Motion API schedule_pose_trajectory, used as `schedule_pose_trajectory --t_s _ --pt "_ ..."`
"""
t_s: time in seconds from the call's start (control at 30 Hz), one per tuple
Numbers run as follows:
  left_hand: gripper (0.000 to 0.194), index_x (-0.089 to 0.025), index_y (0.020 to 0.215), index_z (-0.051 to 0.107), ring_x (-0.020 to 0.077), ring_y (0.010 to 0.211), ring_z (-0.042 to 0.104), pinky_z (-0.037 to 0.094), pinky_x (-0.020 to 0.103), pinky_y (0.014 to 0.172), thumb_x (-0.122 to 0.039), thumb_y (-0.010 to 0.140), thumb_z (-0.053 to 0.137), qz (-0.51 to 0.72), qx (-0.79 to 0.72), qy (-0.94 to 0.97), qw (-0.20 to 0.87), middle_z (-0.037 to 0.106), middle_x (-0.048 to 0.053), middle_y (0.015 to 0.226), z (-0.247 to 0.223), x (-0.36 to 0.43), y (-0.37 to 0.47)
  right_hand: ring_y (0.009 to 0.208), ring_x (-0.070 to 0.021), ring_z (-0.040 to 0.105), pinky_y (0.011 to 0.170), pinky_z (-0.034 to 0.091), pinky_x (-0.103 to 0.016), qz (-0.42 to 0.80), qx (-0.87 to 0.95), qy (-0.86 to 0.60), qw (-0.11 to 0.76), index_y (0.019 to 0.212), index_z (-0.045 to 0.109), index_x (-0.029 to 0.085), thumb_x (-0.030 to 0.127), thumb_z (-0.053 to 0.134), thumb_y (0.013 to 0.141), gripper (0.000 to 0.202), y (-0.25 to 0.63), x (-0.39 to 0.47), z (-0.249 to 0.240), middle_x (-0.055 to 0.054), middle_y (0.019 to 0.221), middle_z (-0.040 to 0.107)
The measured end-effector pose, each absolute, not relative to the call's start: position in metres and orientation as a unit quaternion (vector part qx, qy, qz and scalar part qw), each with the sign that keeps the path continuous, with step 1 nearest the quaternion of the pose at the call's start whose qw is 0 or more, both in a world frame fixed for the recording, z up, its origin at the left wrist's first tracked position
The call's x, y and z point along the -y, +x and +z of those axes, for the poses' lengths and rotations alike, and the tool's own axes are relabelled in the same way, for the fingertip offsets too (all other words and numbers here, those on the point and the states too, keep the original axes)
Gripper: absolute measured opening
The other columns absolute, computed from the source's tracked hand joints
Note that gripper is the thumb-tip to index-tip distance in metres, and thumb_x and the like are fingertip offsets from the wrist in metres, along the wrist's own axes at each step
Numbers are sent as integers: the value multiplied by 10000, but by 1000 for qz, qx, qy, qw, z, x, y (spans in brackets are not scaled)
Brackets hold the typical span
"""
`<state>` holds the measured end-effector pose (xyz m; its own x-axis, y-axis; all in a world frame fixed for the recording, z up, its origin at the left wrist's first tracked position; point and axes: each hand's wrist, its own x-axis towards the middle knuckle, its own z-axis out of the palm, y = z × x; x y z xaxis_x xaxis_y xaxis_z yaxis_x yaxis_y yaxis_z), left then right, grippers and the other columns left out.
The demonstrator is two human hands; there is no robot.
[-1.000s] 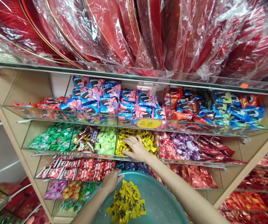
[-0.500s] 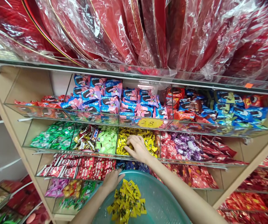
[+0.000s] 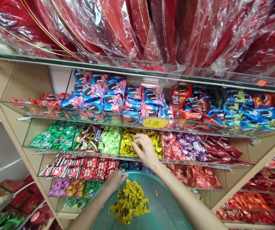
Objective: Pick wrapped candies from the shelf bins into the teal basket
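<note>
My right hand is over the compartment of yellow-wrapped candies, its fingers curled but apart, with nothing visible between them. My left hand grips the upper left rim of a teal plastic basket. A pile of yellow candies lies inside the basket, below my hands. Left of the yellow compartment are pale green candies; to its right lie pink-red candies.
The upper shelf holds blue and pink cookie packs and a yellow price tag on its front. Glass shelf edges run above my hands. Red items in clear plastic fill the top. Red packets lie below.
My right hand has lifted slightly from the yellow candies and its fingers have curled more. My left hand stays at the basket rim. The view has shifted slightly.
</note>
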<state>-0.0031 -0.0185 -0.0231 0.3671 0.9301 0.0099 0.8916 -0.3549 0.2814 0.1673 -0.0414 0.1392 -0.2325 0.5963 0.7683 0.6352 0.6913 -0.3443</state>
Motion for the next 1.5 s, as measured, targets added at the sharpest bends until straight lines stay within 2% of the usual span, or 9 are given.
schedule_pose_trajectory --t_s 0.13,0.33,0.43,0.6,0.9,1.1,1.37,1.5 --pt "428 -239 1099 574 228 992 596 434 294 799 -483 901 284 85 -556 818 122 652 67 1048 -27 17 -2 999 -161 509 892 379 -323 54 812 -348 465 864 556 206 282 435 902 147 159 78 124 -53 990 599" --pt "347 -295 1167 547 199 1077 556 413 268 864 -404 872 399 71 -573 801 155 626 29 1143 -24 17 -4 839 -153 544 746 409 -258 152 853 -395 306 838 588 206 307 445 896 184 162 80 69 -27 827 623" --pt "380 -261 1165 549 218 1044 577 425 277 833 -439 880 373 69 -566 809 143 645 58 1095 -22 17 -4 736 -137 550 664 388 -230 183 838 -443 260 779 598 199 290 506 853 148 172 65 38 -1 746 621" --pt "419 -238 1109 574 233 982 604 440 284 775 -488 892 317 71 -554 820 121 658 75 1051 -21 16 -3 644 -115 530 595 355 -207 231 786 -496 287 737 591 174 275 495 834 170 184 51 2 10 675 603" --pt "379 -254 1111 570 221 981 602 434 275 785 -458 886 343 59 -559 818 123 659 65 1046 -13 18 -1 624 -124 519 585 384 -218 287 729 -518 345 695 576 156 301 489 819 210 179 45 -21 -2 649 591" --pt "394 -245 1128 568 225 972 607 435 278 777 -459 886 343 64 -556 821 113 661 74 1047 -16 17 -2 618 -130 524 586 387 -224 284 722 -524 351 690 574 155 297 478 814 212 180 45 -29 -4 634 590" --pt "343 -246 1048 576 220 941 614 436 273 746 -425 894 328 46 -525 841 120 658 69 1022 -14 17 -5 603 -129 523 589 373 -226 280 703 -552 351 667 585 151 280 484 794 208 179 49 -31 -2 620 590" --pt "357 -245 1090 563 224 967 608 433 276 763 -422 898 320 46 -526 841 122 652 72 1050 -13 16 -5 584 -120 506 561 350 -213 297 703 -546 347 658 586 148 284 487 794 216 176 50 -34 7 596 577"
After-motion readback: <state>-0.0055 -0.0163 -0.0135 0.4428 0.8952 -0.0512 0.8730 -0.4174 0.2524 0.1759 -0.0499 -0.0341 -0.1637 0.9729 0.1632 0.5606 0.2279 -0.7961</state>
